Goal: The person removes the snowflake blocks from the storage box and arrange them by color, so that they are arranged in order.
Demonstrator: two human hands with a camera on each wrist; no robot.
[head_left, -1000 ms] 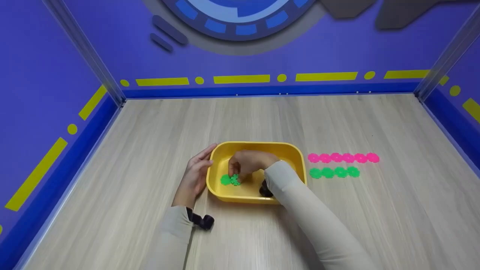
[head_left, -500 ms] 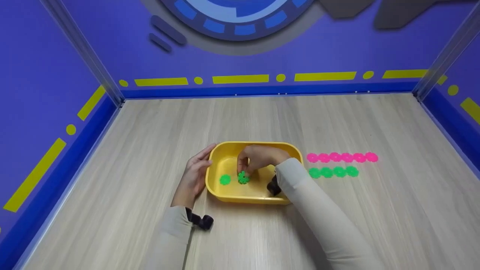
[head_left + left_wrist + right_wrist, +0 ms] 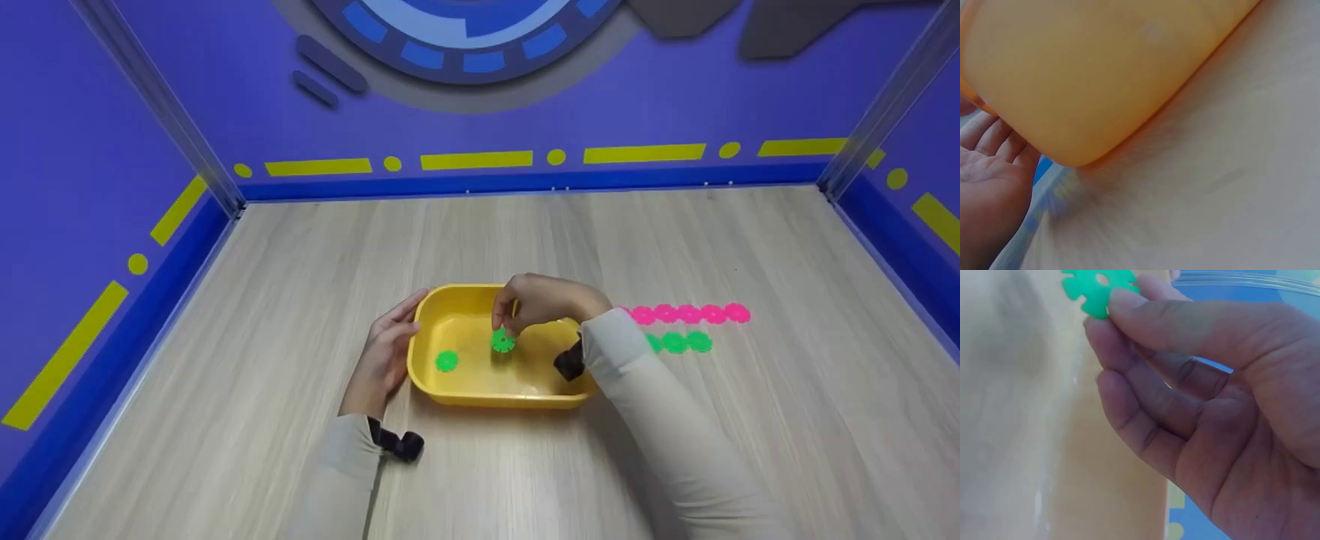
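Observation:
A yellow plastic tub (image 3: 502, 401) stands on the table. My left hand (image 3: 386, 356) rests against its left side; in the left wrist view the fingers (image 3: 995, 138) lie fairly straight along the outer wall. My right hand (image 3: 544, 300) pinches a green notched snowflake disc (image 3: 503, 340) between thumb and fingertips, above the tub's floor. The right wrist view shows that green disc (image 3: 1098, 295) with its centre hole, under the thumb. Another green disc (image 3: 447, 361) lies flat inside the tub, at the left.
Right of the tub lie a row of several pink discs (image 3: 688, 314) and, nearer, a row of green discs (image 3: 675, 343); my right forearm hides their left ends. Blue-purple panels (image 3: 480, 135) wall the table at the back and both sides.
My right hand has lifted the green disc and moved right and away from the other green disc, which stays in the tub. The left hand keeps its place at the tub's side.

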